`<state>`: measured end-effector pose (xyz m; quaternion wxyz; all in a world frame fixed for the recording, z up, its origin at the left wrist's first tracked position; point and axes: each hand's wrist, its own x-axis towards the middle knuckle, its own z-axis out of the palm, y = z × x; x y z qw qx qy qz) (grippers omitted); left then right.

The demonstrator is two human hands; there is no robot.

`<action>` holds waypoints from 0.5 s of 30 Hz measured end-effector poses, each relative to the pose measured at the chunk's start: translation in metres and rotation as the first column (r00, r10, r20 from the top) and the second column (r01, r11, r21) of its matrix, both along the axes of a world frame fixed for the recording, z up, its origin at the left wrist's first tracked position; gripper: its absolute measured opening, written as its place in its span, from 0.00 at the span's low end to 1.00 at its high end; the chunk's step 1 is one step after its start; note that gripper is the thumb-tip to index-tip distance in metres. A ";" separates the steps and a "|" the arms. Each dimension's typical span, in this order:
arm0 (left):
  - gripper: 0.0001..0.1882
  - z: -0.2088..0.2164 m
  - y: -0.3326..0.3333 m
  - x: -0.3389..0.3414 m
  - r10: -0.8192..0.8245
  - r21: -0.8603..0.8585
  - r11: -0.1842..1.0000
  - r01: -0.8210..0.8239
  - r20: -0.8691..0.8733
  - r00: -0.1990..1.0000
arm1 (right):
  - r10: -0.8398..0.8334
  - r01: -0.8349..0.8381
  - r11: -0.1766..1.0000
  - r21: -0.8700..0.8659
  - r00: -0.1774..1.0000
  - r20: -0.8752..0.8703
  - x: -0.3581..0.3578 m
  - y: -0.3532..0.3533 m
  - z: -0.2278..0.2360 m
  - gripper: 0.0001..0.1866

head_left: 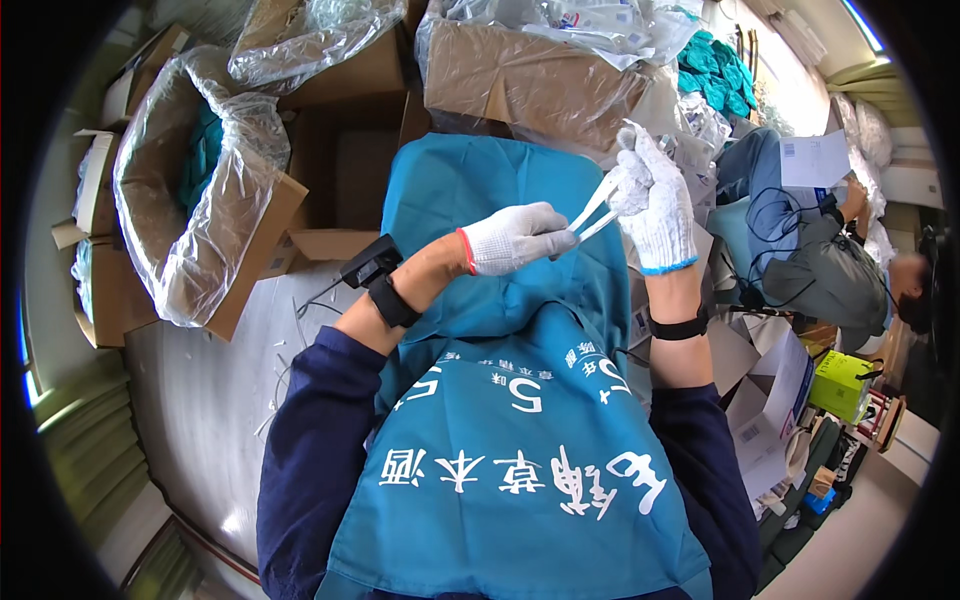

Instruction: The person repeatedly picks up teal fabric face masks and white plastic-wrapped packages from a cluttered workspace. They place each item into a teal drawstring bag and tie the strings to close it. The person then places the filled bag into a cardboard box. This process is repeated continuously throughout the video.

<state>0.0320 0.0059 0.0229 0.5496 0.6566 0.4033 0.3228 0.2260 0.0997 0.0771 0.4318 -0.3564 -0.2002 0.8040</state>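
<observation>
My left hand (518,238), in a white knit glove with a red cuff edge, is closed on the ends of pale white strips (597,208). These strips run taut and side by side up to my right hand (655,205), which wears a white glove with a blue cuff edge. The right fingers are curled round the other end; how they grip it is partly hidden. Both hands are raised over a teal cloth (480,185) spread in front of me. A teal apron (520,430) with white print covers my front and lap.
A plastic-lined carton (255,235) with teal cloth inside stands left. Ahead is a brown carton (530,85) topped with plastic packets. More teal cloth (715,70) lies far right. At the right a person (835,255) sits holding a pale sheet (812,160), near a lime-green box (842,385).
</observation>
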 end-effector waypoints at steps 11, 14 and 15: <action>0.09 0.058 -0.038 -0.035 -0.076 0.263 0.939 0.223 -0.474 0.877 | 0.307 -0.892 0.293 0.344 0.429 0.850 -0.005 -0.082 -0.003 0.17; 0.11 0.076 -0.060 -0.038 -0.142 0.290 0.929 0.229 -0.292 0.946 | 0.595 -0.879 0.405 0.250 0.461 0.658 -0.005 -0.105 0.022 0.17; 0.12 0.078 -0.064 -0.041 -0.161 0.289 0.929 0.231 -0.247 0.956 | 0.628 -0.908 0.352 0.227 0.409 0.662 -0.005 -0.102 0.038 0.17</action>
